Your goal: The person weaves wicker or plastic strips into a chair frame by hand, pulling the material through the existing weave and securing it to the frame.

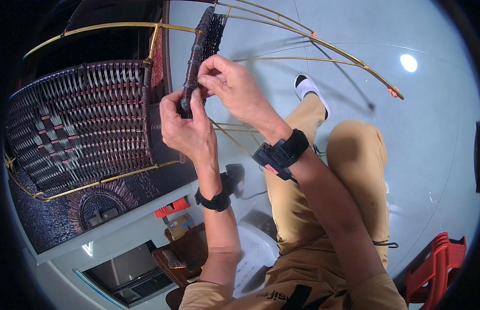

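My left hand [188,126] is closed round the lower end of a dark, coil-wrapped bar [195,49] on a gold metal frame [271,23], thumb raised along it. My right hand [234,90] is pinched against the bar just above the left thumb; what lies between its fingertips is too small to make out. A narrow dark woven strip [215,33] hangs behind the bar. To the left, a curved panel of dark brown woven strands [82,124] with pinkish accents is bound to gold rods [110,178], resting over a dark patterned surface [48,227].
My legs [353,165] and slippered foot [309,93] are below, on a pale tiled floor [426,129]. Red plastic stools [436,268] sit at lower right. A white plastic seat [255,237], a cardboard box [180,227], brown furniture [167,258] and a red object [170,206] are at lower left.
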`<control>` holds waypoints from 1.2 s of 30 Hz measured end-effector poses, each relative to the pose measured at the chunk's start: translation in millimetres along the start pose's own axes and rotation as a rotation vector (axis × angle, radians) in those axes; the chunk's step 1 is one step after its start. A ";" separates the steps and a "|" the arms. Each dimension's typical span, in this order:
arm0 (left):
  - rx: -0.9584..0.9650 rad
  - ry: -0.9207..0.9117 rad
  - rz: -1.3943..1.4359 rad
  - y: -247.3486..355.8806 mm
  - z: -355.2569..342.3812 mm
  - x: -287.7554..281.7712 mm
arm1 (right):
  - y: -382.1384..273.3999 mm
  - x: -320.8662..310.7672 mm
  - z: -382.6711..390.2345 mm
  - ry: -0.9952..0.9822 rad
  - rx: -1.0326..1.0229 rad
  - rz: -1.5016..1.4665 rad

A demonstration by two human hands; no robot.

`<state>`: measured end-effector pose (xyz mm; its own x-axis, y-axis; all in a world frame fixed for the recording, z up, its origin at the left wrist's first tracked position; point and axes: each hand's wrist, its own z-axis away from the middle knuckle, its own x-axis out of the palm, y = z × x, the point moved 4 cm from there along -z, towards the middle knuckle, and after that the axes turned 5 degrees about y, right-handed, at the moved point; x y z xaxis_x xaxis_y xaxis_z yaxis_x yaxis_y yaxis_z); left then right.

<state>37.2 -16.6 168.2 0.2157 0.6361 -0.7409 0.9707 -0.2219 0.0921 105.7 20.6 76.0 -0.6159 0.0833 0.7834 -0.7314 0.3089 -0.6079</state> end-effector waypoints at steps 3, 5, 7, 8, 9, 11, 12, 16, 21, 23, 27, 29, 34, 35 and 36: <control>0.009 0.005 0.053 -2.5 0.2 2.2 | 1.1 -4.3 -1.4 0.015 -0.020 0.079; 0.010 -0.002 0.049 -2.2 -2.1 -1.0 | -9.7 -2.2 -3.0 -0.006 -0.182 0.252; 0.008 -0.015 0.048 -2.8 -2.5 -1.9 | -19.3 -3.1 -2.2 -0.017 -0.227 0.341; 0.007 -0.018 0.045 -3.0 -2.8 -2.6 | -23.6 -1.9 -1.4 -0.029 -0.274 0.430; 0.007 -0.022 0.047 -2.3 -2.5 -1.2 | -23.7 -3.8 -1.6 -0.027 -0.273 0.432; 0.001 -0.028 0.054 -1.8 -1.3 1.0 | -25.4 -5.4 -1.2 -0.044 -0.328 0.469; -0.003 -0.031 0.058 -1.5 -1.2 1.0 | -25.2 -5.3 -1.1 -0.043 -0.327 0.469; -0.002 -0.039 0.034 -1.6 -0.7 1.6 | -25.4 -1.1 3.6 0.002 -0.377 0.509; 0.004 -0.027 0.034 -3.6 -0.6 0.3 | -24.4 5.1 6.8 0.042 -0.411 0.601; 0.007 -0.027 0.033 -3.9 0.0 1.1 | -24.0 6.1 8.7 0.066 -0.449 0.649; 0.022 -0.025 0.023 2.5 -0.4 1.5 | -24.6 1.2 7.5 0.079 -0.434 0.641; 0.029 -0.039 0.036 -1.5 0.6 3.6 | -22.9 -4.3 3.8 0.043 -0.434 0.504; 0.019 -0.082 0.070 -2.4 -3.6 -2.2 | -27.3 -2.8 0.4 -0.064 -0.393 0.475; 0.019 -0.101 0.073 -2.4 -3.2 -2.4 | -27.4 -2.8 0.2 -0.083 -0.390 0.478; 0.019 -0.119 0.074 -2.7 -3.1 -2.6 | -27.6 -3.1 0.3 -0.084 -0.390 0.477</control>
<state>34.4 -15.4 172.0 0.2714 0.5258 -0.8062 0.9502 -0.2798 0.1374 127.7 11.5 90.3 -0.8810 0.2281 0.4145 -0.2186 0.5807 -0.7842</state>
